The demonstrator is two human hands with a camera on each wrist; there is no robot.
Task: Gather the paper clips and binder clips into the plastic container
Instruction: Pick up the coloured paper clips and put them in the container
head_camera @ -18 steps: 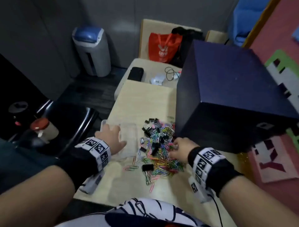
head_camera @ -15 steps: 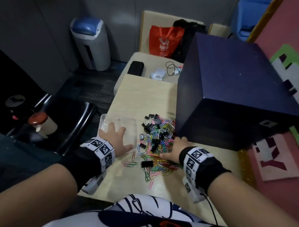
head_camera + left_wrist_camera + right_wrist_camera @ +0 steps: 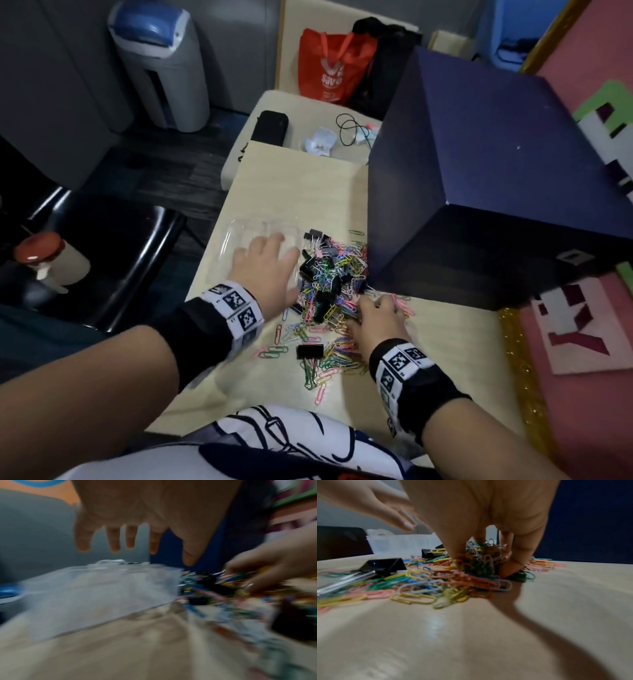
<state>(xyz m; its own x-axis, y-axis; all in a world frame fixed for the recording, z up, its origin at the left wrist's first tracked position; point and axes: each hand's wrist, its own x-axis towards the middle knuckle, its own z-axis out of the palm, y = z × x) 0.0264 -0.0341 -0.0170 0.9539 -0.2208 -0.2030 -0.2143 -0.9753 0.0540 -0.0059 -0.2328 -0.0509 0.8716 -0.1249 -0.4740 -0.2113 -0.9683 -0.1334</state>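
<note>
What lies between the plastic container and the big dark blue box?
The heap of paper clips and binder clips fills the gap between the plastic container and the dark blue box, in the head view.

Obstacle, right: large dark-blue box (image 3: 496,164), its near-left corner touching the heap of coloured paper clips (image 3: 337,291) and black binder clips (image 3: 310,352). Left: clear plastic container (image 3: 239,233), just beside the heap. Free room: bare pale wooden tabletop (image 3: 301,185) far of the heap, and near-right of it.

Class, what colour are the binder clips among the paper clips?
Black binder clips, clearest in the right wrist view.
</note>
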